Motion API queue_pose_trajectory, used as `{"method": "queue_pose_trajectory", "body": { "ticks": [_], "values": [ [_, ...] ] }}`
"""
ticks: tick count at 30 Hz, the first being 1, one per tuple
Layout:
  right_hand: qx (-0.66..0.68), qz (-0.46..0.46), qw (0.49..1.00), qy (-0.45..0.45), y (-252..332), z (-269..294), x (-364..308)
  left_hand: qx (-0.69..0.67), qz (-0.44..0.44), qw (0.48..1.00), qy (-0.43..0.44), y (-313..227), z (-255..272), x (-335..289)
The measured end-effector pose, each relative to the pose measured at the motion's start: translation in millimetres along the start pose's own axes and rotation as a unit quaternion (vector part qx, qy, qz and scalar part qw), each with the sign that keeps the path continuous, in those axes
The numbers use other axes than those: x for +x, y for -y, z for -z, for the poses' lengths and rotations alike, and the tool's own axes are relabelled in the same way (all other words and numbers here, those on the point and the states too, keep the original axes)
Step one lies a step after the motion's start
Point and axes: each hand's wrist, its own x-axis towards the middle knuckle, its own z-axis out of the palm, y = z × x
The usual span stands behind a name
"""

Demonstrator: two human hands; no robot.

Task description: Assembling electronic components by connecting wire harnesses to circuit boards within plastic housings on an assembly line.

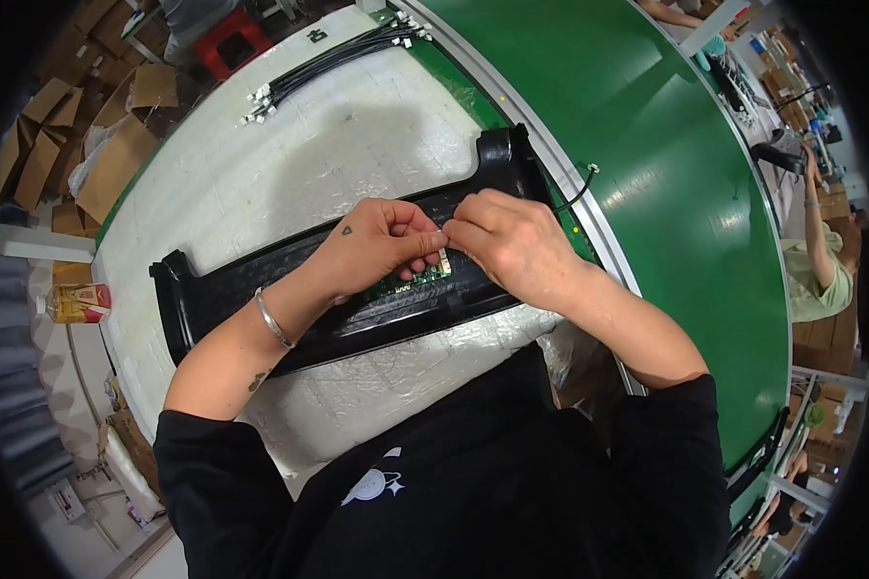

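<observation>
A long black plastic housing (261, 280) with raised ends lies across the padded white surface in front of me. Inside it sits a green circuit board (434, 270), partly covered by my fingers. My left hand (386, 246) is closed in a pinch just above the board, thumb and fingertips together. Against it, my right hand (512, 246) is closed too, its fingertips meeting the left ones. Whatever they pinch is too small and hidden to name. A short black cable (577, 198) with a white end plug sticks out past the housing's right end.
A bundle of black cables (343, 60) with white plugs lies at the far edge of the white padding (222, 193). A green conveyor belt (676, 241) runs along the right behind a metal rail. Cardboard boxes (126, 145) and a drink bottle (74, 303) are at left. Another person's arm (816, 212) shows far right.
</observation>
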Motion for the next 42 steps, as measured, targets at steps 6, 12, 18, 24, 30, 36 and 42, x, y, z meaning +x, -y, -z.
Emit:
{"method": "queue_pose_trajectory", "body": {
  "ticks": [6,12,18,24,30,36,42],
  "values": [
    [-0.026,0.051,0.995,0.082,-2.9,-1.7,-7.1,0.317,-0.154,0.934,-0.064,7.8,12.2,-11.5],
    [0.039,0.045,0.992,0.110,-3.3,-10.3,-9.5,0.608,-0.307,0.729,-0.070,40.6,35.8,-25.5],
    [0.021,0.032,0.986,0.164,-5.8,-5.7,-8.5,0.583,-0.302,0.750,-0.085,49.5,35.2,-26.8],
    [0.083,0.052,0.987,0.124,-20.0,-14.6,-7.1,0.589,-0.310,0.741,-0.094,44.5,40.7,-20.3],
    [0.012,0.097,0.983,0.153,-16.5,-22.1,-7.9,0.592,-0.323,0.734,-0.079,46.6,41.1,-18.1],
    [0.122,0.050,0.989,0.066,-2.6,-29.4,-12.5,0.594,-0.314,0.739,-0.058,46.2,34.6,-38.7],
    [0.056,0.023,0.998,0.020,22.9,-19.1,-67.4,0.604,-0.299,0.739,-0.019,5.7,19.4,-40.5]
  ]
}}
